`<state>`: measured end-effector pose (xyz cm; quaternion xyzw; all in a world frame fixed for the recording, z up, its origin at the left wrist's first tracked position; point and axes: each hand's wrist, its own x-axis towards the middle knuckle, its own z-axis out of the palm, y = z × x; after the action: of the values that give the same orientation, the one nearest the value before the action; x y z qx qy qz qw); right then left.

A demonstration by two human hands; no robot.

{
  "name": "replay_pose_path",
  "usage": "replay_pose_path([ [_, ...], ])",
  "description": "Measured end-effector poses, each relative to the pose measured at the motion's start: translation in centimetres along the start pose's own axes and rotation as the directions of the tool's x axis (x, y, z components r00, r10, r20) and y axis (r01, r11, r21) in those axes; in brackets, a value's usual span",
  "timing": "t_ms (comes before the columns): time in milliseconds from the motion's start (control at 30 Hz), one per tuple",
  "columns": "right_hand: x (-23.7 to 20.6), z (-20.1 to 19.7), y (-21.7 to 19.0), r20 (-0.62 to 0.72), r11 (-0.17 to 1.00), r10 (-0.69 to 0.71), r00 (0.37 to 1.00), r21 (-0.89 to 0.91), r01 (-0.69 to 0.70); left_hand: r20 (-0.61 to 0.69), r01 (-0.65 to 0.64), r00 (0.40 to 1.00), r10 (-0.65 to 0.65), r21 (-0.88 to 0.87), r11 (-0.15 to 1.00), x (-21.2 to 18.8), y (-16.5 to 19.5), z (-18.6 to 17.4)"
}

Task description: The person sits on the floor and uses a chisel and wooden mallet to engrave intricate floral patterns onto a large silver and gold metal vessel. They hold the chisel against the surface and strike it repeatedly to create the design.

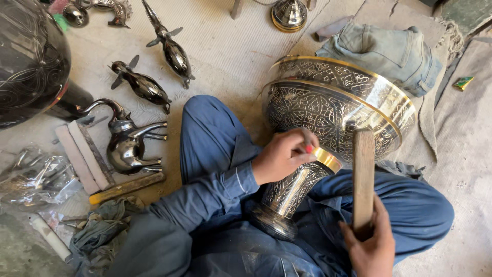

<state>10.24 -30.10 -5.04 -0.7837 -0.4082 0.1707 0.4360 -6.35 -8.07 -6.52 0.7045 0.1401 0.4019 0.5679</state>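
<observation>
a person in blue clothes sits cross-legged on the floor (230,46), with a large engraved metal bowl on a stem (333,107) lying tilted across the lap, its foot down near the left knee and its wide gold-rimmed mouth turned up and away.

the left hand (283,154) is curled at the neck of the bowl, just where the stem meets the body; its fingers (302,141) are pinched tight around a small thin tool (307,137) whose tip is pressed to the engraved metal. the right hand (371,246) is closed around the lower end of a flat wooden stick (363,174), held upright just in front of the bowl's side.

on the floor toward its left edge lie several dark polished metal figures: an elephant (128,141) nearest the knee, and two bird-shaped pieces (141,84) (171,46) farther out. a big dark round vessel (31,56) fills the top left corner. beside the elephant lie flat blocks (82,154) and a wooden-handled tool (128,187), with crumpled clear plastic (36,177) at the left edge and a grey rag (102,231) near the bottom. folded denim cloth (384,51) sits behind the bowl, and a small brass stand (289,14) is at the top edge.
</observation>
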Motion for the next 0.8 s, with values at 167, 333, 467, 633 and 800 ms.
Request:
replay_pose_path([
  [167,-3.0,0.4,4.9,-0.058,0.990,0.093,0.994,0.108,-0.087,0.410,-0.152,0.912,0.027,0.275,0.949,2.8,0.9,0.4],
  [333,-4.1,0.4,5.9,-0.176,0.998,0.005,0.984,0.069,0.007,0.636,-0.307,0.771,0.025,0.338,0.890,5.4,0.1,1.8],
  [467,-4.5,0.3,6.4,-0.163,0.991,0.055,0.985,-0.109,-0.074,0.731,-0.390,0.683,0.009,0.353,0.850,6.6,-0.5,2.5],
  [633,-5.2,1.2,6.4,-0.302,0.981,-0.008,0.953,0.182,0.066,0.776,-0.408,0.630,0.018,0.310,0.859,7.3,-0.7,2.8],
  [800,-5.6,0.3,5.0,-0.323,0.944,-0.007,0.946,-0.313,-0.100,0.785,-0.382,0.619,0.028,0.270,0.884,7.5,-0.4,2.9],
])
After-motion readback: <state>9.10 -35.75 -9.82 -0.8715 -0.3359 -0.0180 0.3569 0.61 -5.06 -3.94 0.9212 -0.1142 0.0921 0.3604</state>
